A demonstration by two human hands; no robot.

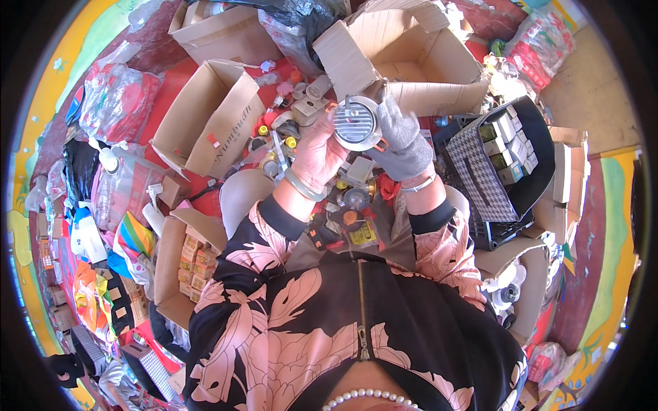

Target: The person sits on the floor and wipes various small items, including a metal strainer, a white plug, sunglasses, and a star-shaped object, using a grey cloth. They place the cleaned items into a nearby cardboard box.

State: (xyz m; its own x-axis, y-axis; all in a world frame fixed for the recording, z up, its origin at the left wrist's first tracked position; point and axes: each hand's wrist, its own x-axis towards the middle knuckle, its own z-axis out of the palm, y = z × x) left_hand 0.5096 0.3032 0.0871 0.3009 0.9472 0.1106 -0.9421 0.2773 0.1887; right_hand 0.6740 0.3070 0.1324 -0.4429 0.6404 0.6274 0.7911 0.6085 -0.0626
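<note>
In front of my chest is a round downlight [356,123] with a pale rim, silver ribs across its face and small orange-tipped clips at its sides. My bare left hand [321,152] is closed on its left edge. My right hand [404,142], in a grey knitted glove, grips the right edge, its fingers partly blurred and partly hidden. Below and beyond both hands lies a pile of small loose parts, with a yellow-labelled packet [363,233] and a red piece [388,187] among them.
An open cardboard box [205,120] stands at left, a larger one [404,51] beyond my hands. A black-and-white patterned bin [473,161] at right holds several small cartons. Near my left elbow, another box [168,264] contains small packages. Plastic bags [120,103] lie at far left.
</note>
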